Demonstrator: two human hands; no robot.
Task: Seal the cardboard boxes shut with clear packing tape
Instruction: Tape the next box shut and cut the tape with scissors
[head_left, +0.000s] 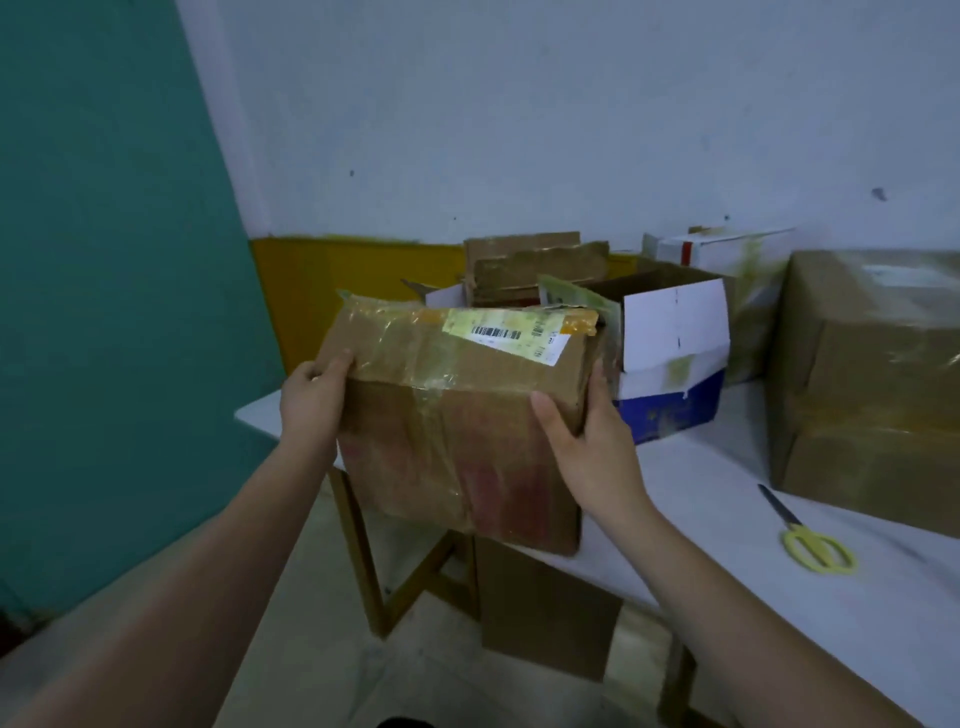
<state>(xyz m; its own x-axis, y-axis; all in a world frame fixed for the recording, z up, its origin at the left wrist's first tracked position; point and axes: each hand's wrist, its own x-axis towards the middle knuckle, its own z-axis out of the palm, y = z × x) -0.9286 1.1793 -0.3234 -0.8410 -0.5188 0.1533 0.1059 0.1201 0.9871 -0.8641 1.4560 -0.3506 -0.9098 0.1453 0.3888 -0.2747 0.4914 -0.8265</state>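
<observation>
Two hands clamp worn cardboard box (457, 415), lifted and tilted at near edge of table (727, 493): left hand (311, 400) on left side, right hand (587, 441) at right corner. Judgement: light, walls soft and creased, old tape slick; grip bare cardboard at sides.

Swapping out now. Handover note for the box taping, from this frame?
Left hand: grips the left edge of the worn brown cardboard box with a barcode label.
Right hand: grips its right edge; the box is tilted above the white table edge.
Held box already wears old wrinkled tape; fresh sealing cannot be confirmed.
Yellow-handled scissors lie on the table to the right.
An open white-and-blue box and a large brown carton stand behind.
No tape roll in view.
Left: find the tape, seal the boxes.
</observation>
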